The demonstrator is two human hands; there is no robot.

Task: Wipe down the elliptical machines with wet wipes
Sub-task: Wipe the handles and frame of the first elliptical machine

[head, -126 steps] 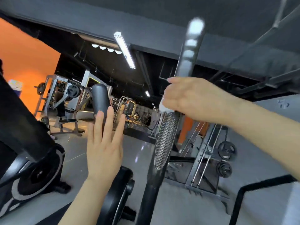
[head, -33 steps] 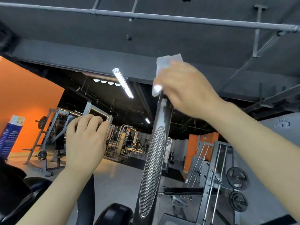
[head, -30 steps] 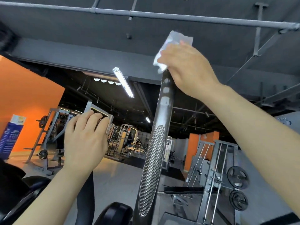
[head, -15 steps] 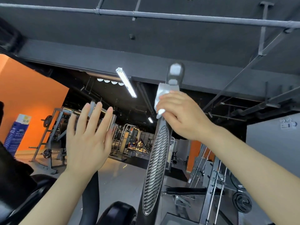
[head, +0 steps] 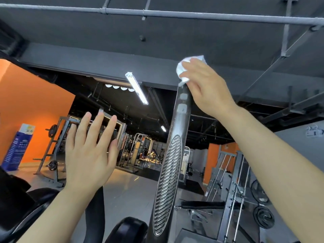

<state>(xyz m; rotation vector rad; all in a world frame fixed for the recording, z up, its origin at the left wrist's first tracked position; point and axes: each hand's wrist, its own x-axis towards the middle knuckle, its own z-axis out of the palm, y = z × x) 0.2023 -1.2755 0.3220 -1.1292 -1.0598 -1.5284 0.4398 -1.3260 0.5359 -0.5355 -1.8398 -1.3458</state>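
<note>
The person's right hand grips a crumpled white wet wipe, fingers curled round it, pressed onto the top end of the tall dark elliptical handle bar. The bar rises slightly tilted and carries a ribbed silver oval grip plate lower down. The left hand is raised well apart from the bar, palm forward, fingers straight and spread, holding nothing. A black rounded machine housing sits below, between the arms.

The right hand and wet wipe hide the handle's top.
</note>
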